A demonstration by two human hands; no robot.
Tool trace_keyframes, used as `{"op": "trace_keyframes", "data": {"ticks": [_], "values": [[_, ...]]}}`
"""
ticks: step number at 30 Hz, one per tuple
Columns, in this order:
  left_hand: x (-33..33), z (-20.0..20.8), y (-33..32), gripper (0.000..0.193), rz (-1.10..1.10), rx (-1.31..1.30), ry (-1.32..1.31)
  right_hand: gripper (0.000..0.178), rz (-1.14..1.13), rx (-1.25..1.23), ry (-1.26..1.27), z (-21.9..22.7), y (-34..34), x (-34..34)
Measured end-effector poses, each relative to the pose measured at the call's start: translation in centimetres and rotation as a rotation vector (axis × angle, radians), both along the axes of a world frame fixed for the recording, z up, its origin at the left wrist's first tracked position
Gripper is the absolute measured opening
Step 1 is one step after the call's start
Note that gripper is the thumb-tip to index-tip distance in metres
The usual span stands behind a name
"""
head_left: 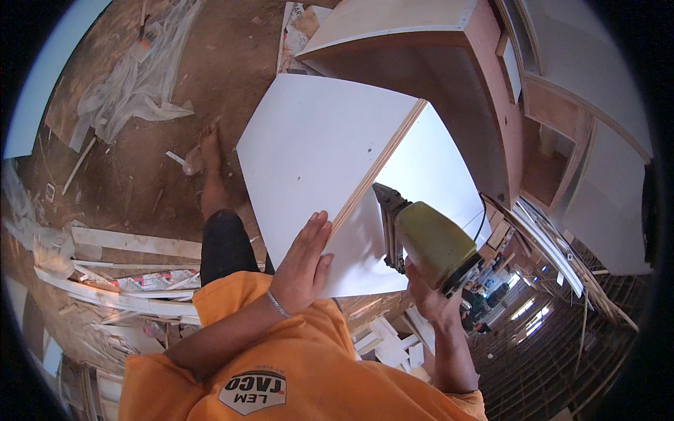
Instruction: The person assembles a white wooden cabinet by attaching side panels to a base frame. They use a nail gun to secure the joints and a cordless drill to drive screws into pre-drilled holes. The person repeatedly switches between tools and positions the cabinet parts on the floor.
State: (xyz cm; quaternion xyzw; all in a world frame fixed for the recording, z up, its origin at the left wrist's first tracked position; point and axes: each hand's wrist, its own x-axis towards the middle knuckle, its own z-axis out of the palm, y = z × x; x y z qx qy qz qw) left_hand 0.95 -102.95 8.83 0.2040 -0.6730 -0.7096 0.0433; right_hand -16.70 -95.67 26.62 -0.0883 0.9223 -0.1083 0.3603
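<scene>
A green pneumatic nail gun (pixel 434 238) is gripped in my right hand (pixel 428 293), its dark nose angled toward the edge of a white-faced plywood box. I cannot tell whether the nose touches the panel. The box's left white panel (pixel 316 140) meets another white panel (pixel 439 158) along a bare plywood edge (pixel 379 165). My left hand (pixel 302 270) lies on the left panel close to the near end of that edge, fingers stretched out and thumb apart. The gun's body hides most of my right fingers.
Beyond the box stands a larger open cabinet (pixel 484 91), with further cabinet frames (pixel 562 133) at right. Crumpled plastic sheeting (pixel 137 95) lies on the dirt floor. Wood strips (pixel 133 242) are scattered at left; white offcuts (pixel 393 344) lie below the box. A thin dark hose (pixel 484 217) curves behind the gun.
</scene>
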Motion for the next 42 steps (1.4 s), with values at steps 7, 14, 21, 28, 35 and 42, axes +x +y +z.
{"op": "trace_keyframes", "data": {"ticks": [7, 14, 21, 28, 35, 42], "values": [[4.3, 0.7, 0.6, 0.057, -0.091, 0.039, -0.054, 0.035, 0.541, 0.175, 0.0, 0.1, 3.4, 1.1], [4.7, 0.3, 1.7, 0.056, -0.027, 0.026, -0.012, 0.032, -0.05, 0.237, -0.179, -0.2, 3.5, 1.8], [4.9, 0.3, 1.9, 0.055, -0.006, 0.004, -0.008, 0.04, 0.158, 0.102, -0.079, 0.4, 2.3, 2.1], [5.7, 1.0, 2.0, 0.056, -0.016, -0.013, -0.059, 0.041, 0.03, 0.072, -0.087, 0.2, 2.1, 2.9], [9.6, 2.1, 2.3, 0.054, -0.076, 0.033, -0.166, 0.049, 0.327, 0.252, -0.233, -0.3, 9.2, 4.2], [12.2, 1.7, 1.3, 0.02, 0.188, 0.008, -0.189, 0.053, 0.18, 0.056, -0.298, -0.9, 11.7, 5.6]]}}
